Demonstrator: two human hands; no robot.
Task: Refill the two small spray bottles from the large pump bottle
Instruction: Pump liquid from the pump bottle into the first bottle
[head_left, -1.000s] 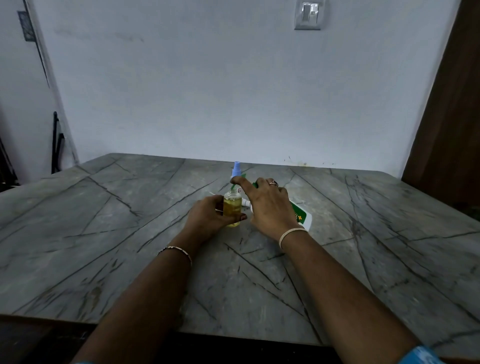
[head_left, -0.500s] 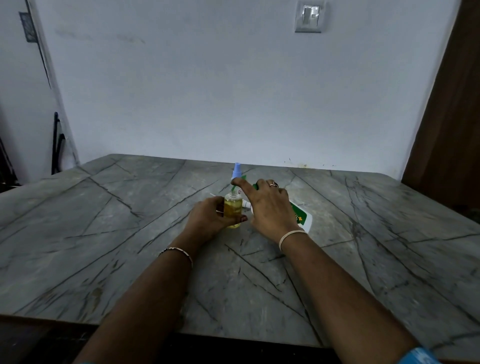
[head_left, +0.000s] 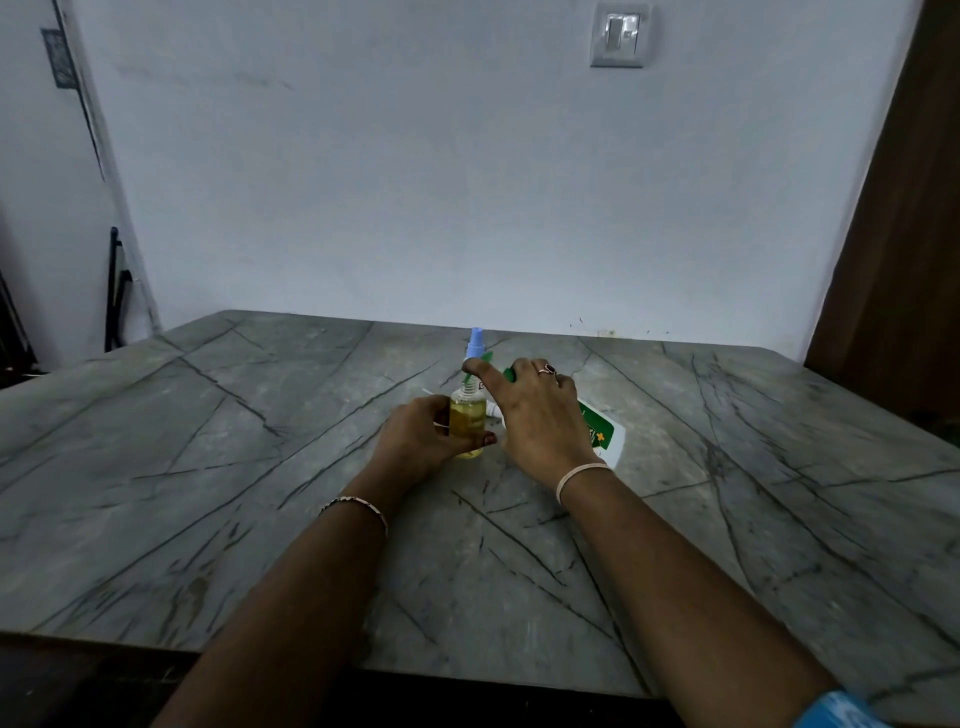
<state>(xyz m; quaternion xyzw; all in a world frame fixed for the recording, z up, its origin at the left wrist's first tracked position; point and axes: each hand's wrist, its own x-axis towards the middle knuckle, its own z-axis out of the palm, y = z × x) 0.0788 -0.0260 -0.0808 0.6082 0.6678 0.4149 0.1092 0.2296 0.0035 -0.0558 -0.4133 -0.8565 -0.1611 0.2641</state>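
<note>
Right now, from my remote seat, I see both hands meeting near the middle of the grey veined table (head_left: 208, 467). The left hand (head_left: 421, 439) grips a small spray bottle (head_left: 467, 423) half full of yellow liquid, fingers and thumb curled round its lower body; the bottle stands upright on the tabletop and its neck looks uncapped, though I cannot tell for sure. Just to its right, the right hand (head_left: 535, 415) lies over the upper part of the large pump bottle (head_left: 602, 436), fingers curled down around it and the thumb stretched left, its tip right above the small bottle's neck. The pump bottle is white with a green label and is tilted, its base low toward the right and its green pump head (head_left: 508, 374) peeking out between the thumb and fingers, close over the small bottle's mouth. I cannot tell whether any liquid is passing between them. Behind the two, mostly hidden, stands the second spray bottle (head_left: 475, 343), only its pale blue cap showing. I note a ring (head_left: 547, 369) on the right hand and a thin bangle (head_left: 356, 506) on the left wrist. Up on the pale wall sits a light switch (head_left: 618, 36).
</note>
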